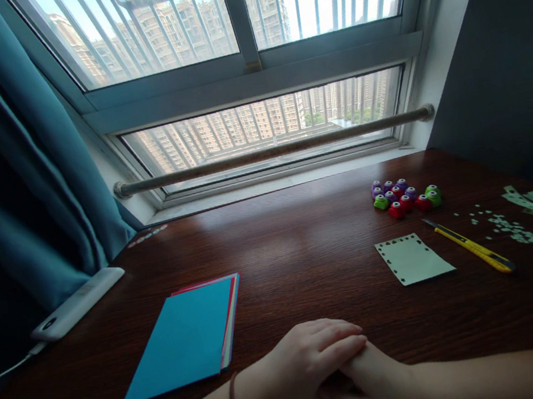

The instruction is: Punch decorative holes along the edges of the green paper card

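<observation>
Dark wood desk (304,247) sits under a big barred window (242,48) at 12 o'clock, daylight pouring in, teal curtain (3,167) at 9, grey wall (501,54) at 3.

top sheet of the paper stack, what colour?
Blue top sheet, clearest in the head view.
</observation>
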The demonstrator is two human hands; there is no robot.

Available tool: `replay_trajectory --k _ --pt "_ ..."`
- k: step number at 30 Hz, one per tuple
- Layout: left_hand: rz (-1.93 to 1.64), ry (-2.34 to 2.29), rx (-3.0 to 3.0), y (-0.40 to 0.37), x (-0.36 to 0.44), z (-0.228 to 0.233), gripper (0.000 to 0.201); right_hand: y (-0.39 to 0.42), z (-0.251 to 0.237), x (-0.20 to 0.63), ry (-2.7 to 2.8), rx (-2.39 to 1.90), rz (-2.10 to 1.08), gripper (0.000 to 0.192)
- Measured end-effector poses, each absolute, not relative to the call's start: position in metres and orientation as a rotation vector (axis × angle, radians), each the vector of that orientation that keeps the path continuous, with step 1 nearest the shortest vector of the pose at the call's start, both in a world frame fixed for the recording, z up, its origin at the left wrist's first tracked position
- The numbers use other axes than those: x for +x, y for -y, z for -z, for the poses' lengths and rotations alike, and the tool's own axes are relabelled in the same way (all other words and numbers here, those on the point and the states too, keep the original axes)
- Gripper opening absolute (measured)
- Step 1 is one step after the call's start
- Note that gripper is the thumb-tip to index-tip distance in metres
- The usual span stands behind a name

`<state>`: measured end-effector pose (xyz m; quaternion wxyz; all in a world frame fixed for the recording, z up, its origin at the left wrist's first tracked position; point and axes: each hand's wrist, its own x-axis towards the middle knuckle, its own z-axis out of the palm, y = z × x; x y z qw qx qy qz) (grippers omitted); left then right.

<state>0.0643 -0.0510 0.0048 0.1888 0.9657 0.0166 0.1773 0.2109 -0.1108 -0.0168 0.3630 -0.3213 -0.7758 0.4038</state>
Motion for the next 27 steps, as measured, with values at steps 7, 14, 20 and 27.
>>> replay_trajectory --k 7,14,20,27 --pt "-0.503 -0.040 2.709 0.0512 0.0643 -0.0037 0.059 0.1099 0.0134 0.2105 1.996 -0.820 -1.056 0.039" --pt "-0.490 -0.049 2.711 0.0510 0.0638 -0.0030 0.059 0.1100 0.0130 0.2096 2.008 -0.808 -1.034 0.038" --pt "-0.495 -0.049 2.714 0.0512 0.0643 -0.0047 0.060 0.1100 0.0121 0.2110 2.011 -0.807 -1.027 0.038" --pt "-0.503 -0.048 2.715 0.0516 0.0649 -0.0049 0.058 0.1111 0.0131 0.2110 2.020 -0.839 -1.039 0.041"
